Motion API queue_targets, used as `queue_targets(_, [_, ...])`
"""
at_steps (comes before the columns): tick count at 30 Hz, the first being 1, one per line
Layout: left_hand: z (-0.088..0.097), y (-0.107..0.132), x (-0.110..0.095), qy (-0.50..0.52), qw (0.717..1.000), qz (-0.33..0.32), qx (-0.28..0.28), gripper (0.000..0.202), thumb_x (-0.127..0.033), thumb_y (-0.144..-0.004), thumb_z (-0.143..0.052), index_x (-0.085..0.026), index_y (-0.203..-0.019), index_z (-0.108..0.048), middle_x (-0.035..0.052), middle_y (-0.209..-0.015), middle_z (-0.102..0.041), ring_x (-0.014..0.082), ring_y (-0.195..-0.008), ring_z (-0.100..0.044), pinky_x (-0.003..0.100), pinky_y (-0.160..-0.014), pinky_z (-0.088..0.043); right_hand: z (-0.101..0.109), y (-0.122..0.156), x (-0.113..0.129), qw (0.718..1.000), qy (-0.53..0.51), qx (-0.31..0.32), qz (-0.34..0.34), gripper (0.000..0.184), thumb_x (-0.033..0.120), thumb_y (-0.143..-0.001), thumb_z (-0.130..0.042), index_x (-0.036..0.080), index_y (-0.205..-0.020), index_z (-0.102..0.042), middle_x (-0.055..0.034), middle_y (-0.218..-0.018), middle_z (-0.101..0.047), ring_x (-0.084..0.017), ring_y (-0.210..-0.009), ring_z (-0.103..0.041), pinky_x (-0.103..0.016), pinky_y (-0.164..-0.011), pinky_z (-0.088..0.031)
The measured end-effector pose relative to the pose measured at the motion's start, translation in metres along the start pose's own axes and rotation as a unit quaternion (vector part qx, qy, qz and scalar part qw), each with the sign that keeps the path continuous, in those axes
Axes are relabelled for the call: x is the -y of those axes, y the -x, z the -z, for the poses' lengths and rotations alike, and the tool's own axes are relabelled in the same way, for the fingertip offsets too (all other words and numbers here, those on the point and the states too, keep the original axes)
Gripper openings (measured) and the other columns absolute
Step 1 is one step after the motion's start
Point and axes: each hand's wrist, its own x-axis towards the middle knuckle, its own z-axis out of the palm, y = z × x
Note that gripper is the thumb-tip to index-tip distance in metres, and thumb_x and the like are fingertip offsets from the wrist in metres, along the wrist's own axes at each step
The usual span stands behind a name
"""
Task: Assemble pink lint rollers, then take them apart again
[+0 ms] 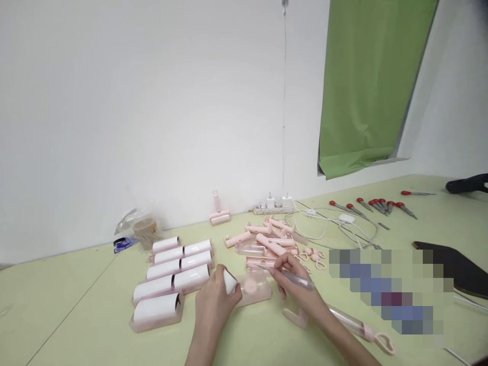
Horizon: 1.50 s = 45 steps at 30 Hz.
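My left hand point(217, 295) is closed around a white lint-roller roll point(230, 281), partly covered by the fingers. Beside it lies a pale pink translucent cover point(259, 292) with a round piece on it. My right hand point(293, 277) grips a slim tool with a clear handle point(299, 279); its thin tip points left, and its exact kind is unclear. Just beyond that hand is a pile of pink roller handles and frames point(270, 244). A pink plastic piece point(295, 317) lies under the right wrist. Near the forearm rests a clear tube with a heart-shaped pink loop point(353, 323).
Rows of white rolls in pink covers point(158, 307) stand at left. An upright pink roller point(220, 216) leans by the wall near a power strip point(272, 208) and white cables point(346, 218). Several red-ended pointed tools point(377, 203) and a black flat object point(450, 267) lie right.
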Motion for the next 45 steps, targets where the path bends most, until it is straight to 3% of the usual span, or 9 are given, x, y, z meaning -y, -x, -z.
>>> queue_targets(8, [0.010,-0.018,-0.027,0.185,0.972,-0.139,-0.030,0.029,-0.024,-0.065,-0.052,-0.025,-0.092,-0.041,-0.0021,-0.082,-0.062,0.0198,-0.075,-0.060,0.025,-0.058,-0.039,-0.008,-0.035,0.058,0.992,0.088,0.089,-0.002,0.031,0.046,-0.070,-0.058,0.019,-0.063,-0.047,0.0049,-0.051,-0.049,-0.011,-0.047,-0.049,-0.022,-0.048,-0.036])
queue_targets(13, [0.006,-0.032,-0.041,0.391,0.909,-0.128,-0.067,0.028,-0.024,-0.071,-0.049,-0.021,-0.095,-0.038,0.0015,-0.091,-0.058,0.0166,-0.082,-0.058,0.027,-0.071,-0.043,-0.019,-0.054,0.038,0.976,0.149,0.104,0.120,0.033,0.046,-0.073,-0.055,0.019,-0.092,-0.054,-0.0012,-0.081,-0.052,-0.014,-0.067,-0.051,-0.026,-0.060,-0.042])
queue_targets(18, [-0.004,-0.042,-0.040,0.477,0.863,-0.112,-0.124,0.029,-0.030,-0.077,-0.047,-0.020,-0.102,-0.034,0.0056,-0.100,-0.053,0.0159,-0.095,-0.054,0.030,-0.084,-0.040,-0.019,-0.046,0.004,0.982,0.063,0.167,0.067,0.090,0.034,-0.056,-0.072,0.027,-0.130,-0.021,-0.0091,-0.124,-0.037,-0.019,-0.101,-0.048,-0.029,-0.071,-0.047])
queue_targets(23, [0.008,-0.041,-0.036,0.565,0.798,-0.118,-0.172,0.042,-0.036,-0.077,-0.050,-0.022,-0.109,-0.027,0.0079,-0.103,-0.052,0.0173,-0.093,-0.055,0.032,-0.081,-0.044,-0.034,-0.044,-0.012,0.982,0.028,0.177,0.066,0.027,0.033,-0.066,-0.066,0.019,-0.088,-0.061,-0.0021,-0.078,-0.063,-0.021,-0.078,-0.059,-0.033,-0.069,-0.046])
queue_targets(26, [0.023,-0.034,-0.030,0.569,0.777,-0.133,-0.235,0.050,-0.038,-0.080,-0.043,-0.022,-0.118,-0.015,0.0101,-0.107,-0.050,0.0182,-0.096,-0.055,0.034,-0.083,-0.043,-0.031,-0.051,-0.005,0.991,-0.005,0.107,0.078,0.026,0.041,-0.077,-0.052,0.016,-0.081,-0.061,-0.0020,-0.065,-0.061,-0.019,-0.069,-0.059,-0.032,-0.067,-0.045])
queue_targets(31, [0.020,-0.023,-0.022,0.317,0.920,-0.217,-0.071,0.037,-0.033,-0.081,-0.042,-0.020,-0.115,-0.032,0.0094,-0.113,-0.050,0.0204,-0.106,-0.048,0.033,-0.089,-0.037,-0.003,-0.056,0.014,0.990,-0.062,-0.061,0.113,0.035,0.045,-0.085,-0.038,0.017,-0.100,-0.051,0.0032,-0.060,-0.046,-0.014,-0.061,-0.050,-0.027,-0.064,-0.042])
queue_targets(35, [-0.011,-0.018,-0.024,0.101,0.952,-0.268,0.108,0.036,-0.027,-0.076,-0.048,-0.023,-0.112,-0.045,0.0063,-0.108,-0.056,0.0236,-0.097,-0.050,0.034,-0.081,-0.040,0.004,-0.055,0.019,0.983,-0.091,-0.099,0.126,0.031,0.045,-0.082,-0.043,0.018,-0.094,-0.053,0.0051,-0.055,-0.040,-0.012,-0.054,-0.044,-0.025,-0.057,-0.040])
queue_targets(41, [-0.031,0.006,-0.004,0.086,0.964,-0.235,0.085,0.051,-0.031,-0.081,-0.043,-0.024,-0.130,-0.030,0.0082,-0.124,-0.045,0.0246,-0.108,-0.042,0.036,-0.089,-0.034,0.013,-0.039,0.031,0.985,0.069,-0.007,0.157,0.024,0.039,-0.082,-0.042,0.020,-0.082,-0.057,0.0019,-0.057,-0.046,-0.014,-0.056,-0.047,-0.026,-0.054,-0.038])
queue_targets(45, [-0.026,0.018,0.044,0.046,0.974,-0.217,0.039,0.050,-0.030,-0.082,-0.043,-0.030,-0.130,-0.030,0.0038,-0.122,-0.050,0.0248,-0.113,-0.040,0.038,-0.095,-0.031,0.053,-0.009,0.030,0.913,0.366,0.088,0.159,0.015,0.026,-0.074,-0.050,0.023,-0.060,-0.054,0.0014,-0.061,-0.054,-0.015,-0.055,-0.050,-0.025,-0.049,-0.033])
